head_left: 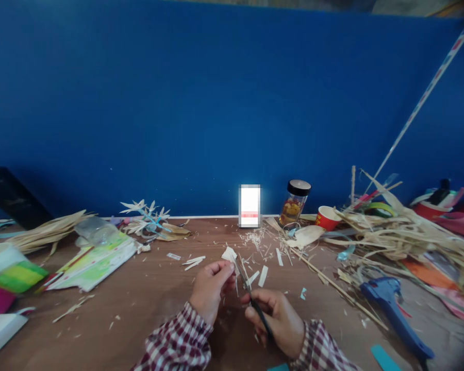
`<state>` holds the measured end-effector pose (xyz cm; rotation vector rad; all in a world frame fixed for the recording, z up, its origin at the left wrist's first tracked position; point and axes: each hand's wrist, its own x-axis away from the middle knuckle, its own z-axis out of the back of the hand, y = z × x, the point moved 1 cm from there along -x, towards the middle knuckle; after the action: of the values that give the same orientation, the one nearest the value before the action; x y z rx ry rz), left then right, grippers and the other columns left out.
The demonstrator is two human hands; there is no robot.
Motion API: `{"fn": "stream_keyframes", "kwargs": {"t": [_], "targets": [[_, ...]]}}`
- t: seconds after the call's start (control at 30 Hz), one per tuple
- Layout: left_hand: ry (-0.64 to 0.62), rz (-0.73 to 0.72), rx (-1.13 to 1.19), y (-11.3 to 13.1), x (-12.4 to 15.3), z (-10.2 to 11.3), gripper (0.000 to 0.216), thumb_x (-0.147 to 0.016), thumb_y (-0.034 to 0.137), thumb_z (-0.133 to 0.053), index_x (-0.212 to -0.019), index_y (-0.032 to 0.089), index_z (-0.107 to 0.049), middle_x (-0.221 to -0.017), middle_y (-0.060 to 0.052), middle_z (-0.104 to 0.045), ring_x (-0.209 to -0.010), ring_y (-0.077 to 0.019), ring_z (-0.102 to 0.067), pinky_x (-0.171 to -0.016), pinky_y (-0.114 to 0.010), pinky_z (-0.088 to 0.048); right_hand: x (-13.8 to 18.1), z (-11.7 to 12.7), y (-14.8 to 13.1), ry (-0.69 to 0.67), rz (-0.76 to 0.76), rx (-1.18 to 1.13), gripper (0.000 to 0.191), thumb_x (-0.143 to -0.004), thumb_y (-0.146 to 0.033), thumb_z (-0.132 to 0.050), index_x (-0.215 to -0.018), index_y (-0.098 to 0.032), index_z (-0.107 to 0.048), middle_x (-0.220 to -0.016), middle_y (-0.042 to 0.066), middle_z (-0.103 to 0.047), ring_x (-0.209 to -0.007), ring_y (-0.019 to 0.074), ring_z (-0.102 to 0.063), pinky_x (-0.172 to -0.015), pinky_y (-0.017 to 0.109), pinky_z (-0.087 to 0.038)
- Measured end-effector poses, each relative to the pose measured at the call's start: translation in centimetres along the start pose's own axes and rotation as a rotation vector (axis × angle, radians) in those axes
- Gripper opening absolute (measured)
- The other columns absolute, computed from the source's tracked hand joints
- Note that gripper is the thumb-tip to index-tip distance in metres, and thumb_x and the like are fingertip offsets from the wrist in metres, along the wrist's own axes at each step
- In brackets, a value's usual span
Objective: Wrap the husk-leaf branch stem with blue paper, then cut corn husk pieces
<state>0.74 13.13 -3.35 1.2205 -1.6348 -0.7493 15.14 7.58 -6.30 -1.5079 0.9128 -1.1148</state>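
Between the thumb and fingers of my left hand [214, 283] is pinched a small pale piece of dried husk [229, 254], its top end sticking up past the fingertips. My right hand [276, 317] grips a pair of dark-handled scissors [260, 312]. Their blades point up and left, close beside the pale piece; whether they touch it I cannot tell. Around the hands lie cut pale strips [263, 276] and a heap of fine shavings [257, 239].
To the right are a blue glue gun [394, 309], a tangle of dried husks [379, 232], a red paper cup [328, 219] and a black-lidded jar [293, 203]. Husk flowers [149, 219] and a green-white booklet [96, 263] lie left. A blue partition [178, 113] rises behind.
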Motion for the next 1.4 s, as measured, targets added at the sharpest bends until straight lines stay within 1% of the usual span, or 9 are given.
{"fn": "stream_keyframes", "kwargs": {"t": [0.33, 0.43, 0.77, 0.97, 1.4], "targets": [[-0.005, 0.017, -0.034, -0.5, 0.5, -0.7, 0.029, -0.055, 0.036, -0.074, -0.062, 0.012, -0.061, -0.047, 0.003, -0.056, -0.042, -0.0071, -0.05, -0.047, -0.019, -0.04, 0.1, 0.2, -0.4, -0.003, 0.04, -0.017, 0.043, -0.072, -0.051, -0.059, -0.092, -0.013, -0.055, -0.045, -0.007, -0.045, -0.034, 0.0045, -0.04, -0.036, 0.015, -0.035], [-0.002, 0.018, -0.039, -0.5, 0.8, -0.9, 0.029, -0.053, 0.036, -0.075, -0.061, 0.012, -0.061, -0.047, 0.002, -0.056, -0.042, -0.0073, -0.049, -0.046, -0.019, -0.04, 0.2, 0.1, -0.6, -0.004, 0.046, -0.035, 0.043, -0.072, -0.052, -0.059, -0.092, -0.013, -0.055, -0.045, -0.008, -0.044, -0.034, 0.0044, -0.039, -0.036, 0.016, -0.035], [-0.003, 0.038, -0.057, -0.6, 0.9, -1.0, 0.028, -0.053, 0.035, -0.074, -0.063, 0.011, -0.062, -0.046, 0.002, -0.057, -0.042, -0.0077, -0.05, -0.044, -0.019, -0.039, 0.2, 0.1, -0.4, -0.006, 0.062, -0.012, 0.042, -0.073, -0.052, -0.058, -0.092, -0.014, -0.054, -0.045, -0.008, -0.044, -0.033, 0.0045, -0.039, -0.035, 0.016, -0.035], [-0.008, 0.04, -0.047, -0.7, 0.9, -0.9, 0.027, -0.053, 0.035, -0.074, -0.062, 0.012, -0.062, -0.046, 0.002, -0.057, -0.042, -0.0078, -0.05, -0.045, -0.019, -0.039, 0.2, 0.1, -0.7, 0.011, 0.049, 0.011, 0.045, -0.071, -0.054, -0.058, -0.09, -0.013, -0.054, -0.044, -0.008, -0.044, -0.033, 0.0043, -0.038, -0.034, 0.015, -0.034], [-0.008, 0.054, -0.038, -0.4, 1.0, -1.0, 0.028, -0.053, 0.033, -0.075, -0.063, 0.011, -0.061, -0.046, 0.002, -0.058, -0.041, -0.007, -0.051, -0.044, -0.018, -0.039, 0.2, 0.1, -0.7, 0.015, 0.04, 0.021, 0.04, -0.074, -0.05, -0.058, -0.089, -0.013, -0.054, -0.043, -0.009, -0.043, -0.033, 0.0036, -0.038, -0.034, 0.014, -0.032]]}}
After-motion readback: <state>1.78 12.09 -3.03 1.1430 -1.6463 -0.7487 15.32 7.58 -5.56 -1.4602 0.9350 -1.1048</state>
